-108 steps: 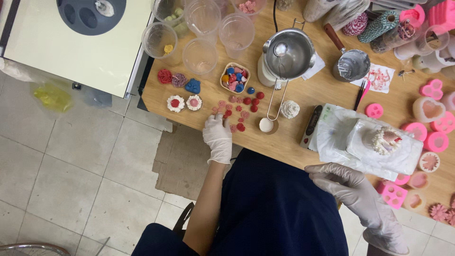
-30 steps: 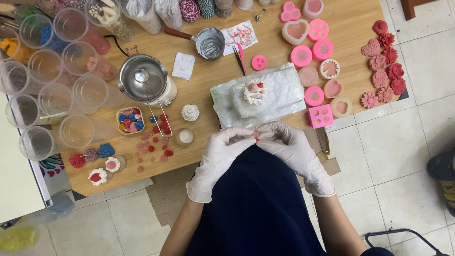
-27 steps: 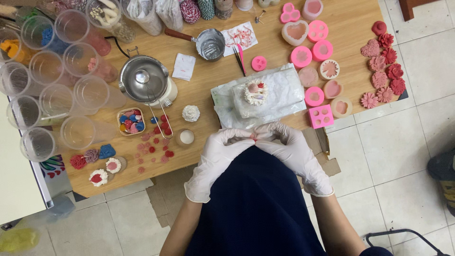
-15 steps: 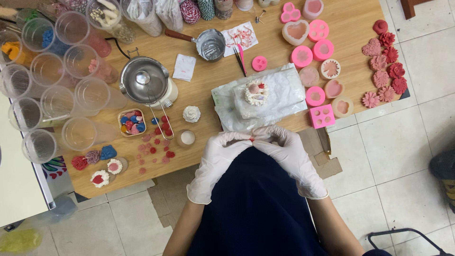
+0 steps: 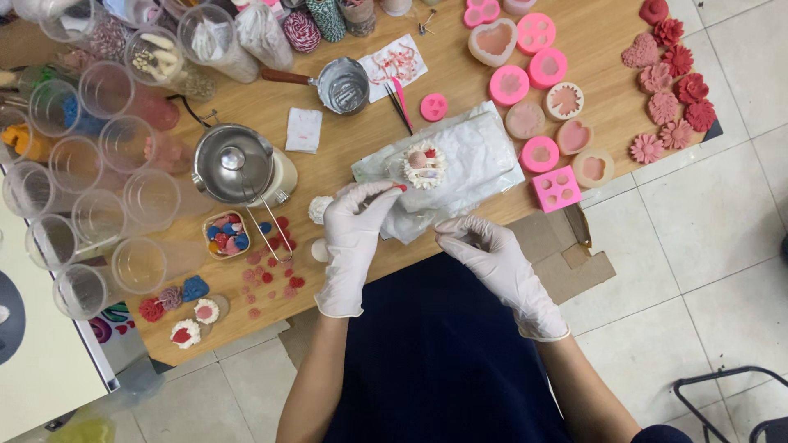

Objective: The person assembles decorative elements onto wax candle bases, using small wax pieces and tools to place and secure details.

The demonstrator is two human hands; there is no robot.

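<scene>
Table (image 5: 345, 156): hands parted (L (image 5: 353, 238) reaching out).

**A small craft workshop for moulded decorations**

A wooden desk (image 5: 345, 139) on a tiled floor (image 5: 706, 238) is crowded with making gear. At its centre a steel melting pot (image 5: 234, 164) serves as landmark. Left of the pot stand clear plastic cups (image 5: 107, 164) of coloured bits. Far right of it lie pink silicone moulds (image 5: 538, 82) and finished red and pink flower castings (image 5: 677, 74). Beyond the pot sit spools of twine (image 5: 316, 20).
</scene>
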